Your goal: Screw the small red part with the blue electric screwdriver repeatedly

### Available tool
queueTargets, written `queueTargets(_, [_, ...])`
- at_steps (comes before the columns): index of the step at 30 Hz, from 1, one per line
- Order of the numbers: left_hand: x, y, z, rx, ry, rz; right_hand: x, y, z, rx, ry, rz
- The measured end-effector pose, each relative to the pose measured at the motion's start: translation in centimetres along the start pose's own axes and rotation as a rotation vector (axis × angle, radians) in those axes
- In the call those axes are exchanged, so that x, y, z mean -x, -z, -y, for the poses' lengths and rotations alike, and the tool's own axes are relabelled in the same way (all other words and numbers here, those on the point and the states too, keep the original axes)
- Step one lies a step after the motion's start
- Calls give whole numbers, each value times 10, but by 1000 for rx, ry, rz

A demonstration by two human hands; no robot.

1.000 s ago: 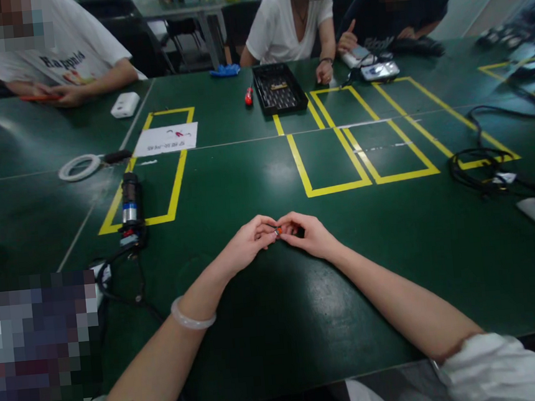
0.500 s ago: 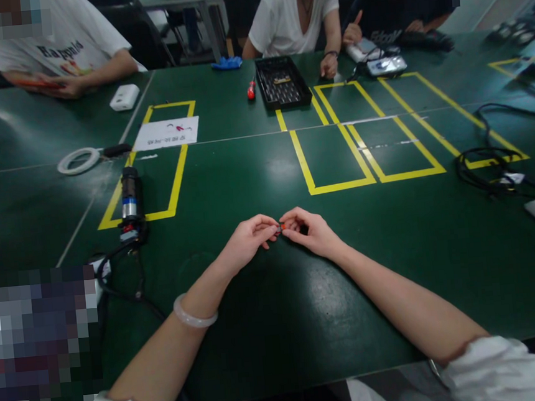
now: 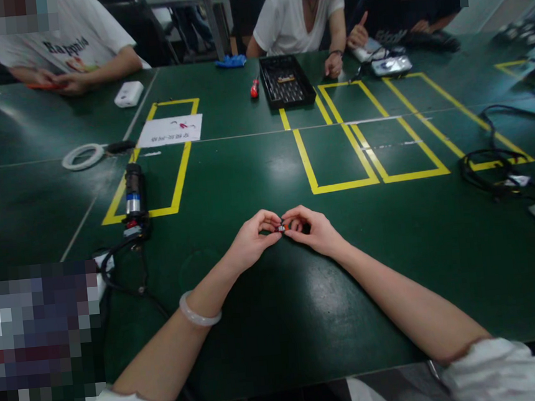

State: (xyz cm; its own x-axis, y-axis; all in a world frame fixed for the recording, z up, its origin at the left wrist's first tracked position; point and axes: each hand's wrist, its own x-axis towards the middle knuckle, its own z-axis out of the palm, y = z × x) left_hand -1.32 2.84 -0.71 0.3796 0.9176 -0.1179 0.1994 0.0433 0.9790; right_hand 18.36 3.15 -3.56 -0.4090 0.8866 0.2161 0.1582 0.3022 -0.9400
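My left hand [image 3: 252, 242] and my right hand [image 3: 312, 231] meet fingertip to fingertip just above the green table [image 3: 278, 324]. Between them they pinch a tiny red and silver part [image 3: 282, 228]; both hands have their fingers closed on it. Most of the part is hidden by the fingers. A pale bangle [image 3: 197, 313] sits on my left wrist.
A black and silver cylindrical tool [image 3: 133, 196] with a black cable [image 3: 124, 275] lies to the left. Yellow tape rectangles [image 3: 338, 157] mark the table. Farther off are a black tray [image 3: 286, 81], a red screwdriver [image 3: 254, 89], a tape roll [image 3: 81, 157] and coiled cables [image 3: 494, 168]. Three people sit across.
My hands stay joined on the small part, with only slight finger shifts. The view has drifted a little to the left.
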Motion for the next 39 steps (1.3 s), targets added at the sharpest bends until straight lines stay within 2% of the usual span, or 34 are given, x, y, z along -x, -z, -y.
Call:
queueTargets(8, [2,0,-3,-53,1,-13,-1,1,0,54,-3,35])
queueTargets(17, [8,-6,-5,-262,-175,-76,-1,3,4,98,2,86])
queueTargets(22, [6,-5,-4,-165,-137,-63,-1,3,4,112,1,75])
queueTargets(27, [4,-2,-2,-102,-101,-39,-1,3,4,64,-15,8])
queueTargets(36, [4,-2,5,-181,-128,-15,-2,3,2,83,27,-18])
queueTargets(39, [0,7,1,-259,-148,-5,-2,4,2,72,8,-19])
